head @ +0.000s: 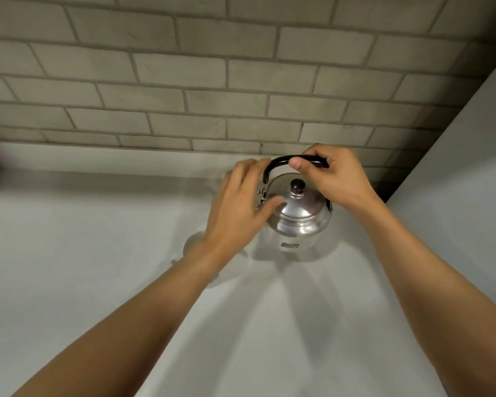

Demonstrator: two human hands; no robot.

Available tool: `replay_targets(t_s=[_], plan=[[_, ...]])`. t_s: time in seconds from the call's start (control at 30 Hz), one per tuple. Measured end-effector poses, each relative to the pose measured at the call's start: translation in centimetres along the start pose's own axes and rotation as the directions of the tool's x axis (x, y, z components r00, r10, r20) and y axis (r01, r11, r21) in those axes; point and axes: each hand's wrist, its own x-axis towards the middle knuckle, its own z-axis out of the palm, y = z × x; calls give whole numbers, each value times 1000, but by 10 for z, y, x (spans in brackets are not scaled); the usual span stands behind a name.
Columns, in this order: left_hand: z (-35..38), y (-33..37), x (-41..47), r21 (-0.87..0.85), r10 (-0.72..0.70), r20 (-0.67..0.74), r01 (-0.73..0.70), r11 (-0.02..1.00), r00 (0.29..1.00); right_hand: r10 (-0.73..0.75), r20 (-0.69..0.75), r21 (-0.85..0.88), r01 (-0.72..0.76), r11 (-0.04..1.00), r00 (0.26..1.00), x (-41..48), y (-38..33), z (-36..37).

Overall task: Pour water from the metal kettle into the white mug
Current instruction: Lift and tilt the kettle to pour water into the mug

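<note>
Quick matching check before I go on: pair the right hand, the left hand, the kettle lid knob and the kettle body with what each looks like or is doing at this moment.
Column 1:
1. right hand
2. left hand
3. lid knob
4. kettle body

Column 2:
A. shiny metal
B. open, against the kettle's left side
C. closed on the black handle
D. black, centred on the lid

Pairs: 1-C, 2-B, 3-D, 4-A

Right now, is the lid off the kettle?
No, the lid with its black knob sits closed on the metal kettle, under the handle gripped by the right hand.
</note>
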Motion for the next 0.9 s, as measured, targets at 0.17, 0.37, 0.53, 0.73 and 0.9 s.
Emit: replay_targets(t_s=[0.17, 0.37, 0.53, 0.73, 0.9], plan=[[13, 20, -71, 94, 19, -11, -18, 995, 1000, 20, -6, 7, -20, 1000, 1000, -27, -11, -6], [24, 33, -97, 127, -80, 178, 58, 990, 981, -11, 42, -17, 12, 1000, 999, -51, -26, -4], [26, 42, -112, 4, -126, 169, 127, 992, 978, -31, 82, -46, 35, 998, 996, -65, -30, -5], [26, 47, -119, -69, -147, 149, 159, 985, 978, -57, 133, -110, 72, 991, 990, -65, -44, -4], [22, 45, -123, -136, -204, 125, 220, 966, 971, -120, 194, -197, 158, 968, 974, -58, -61, 4]])
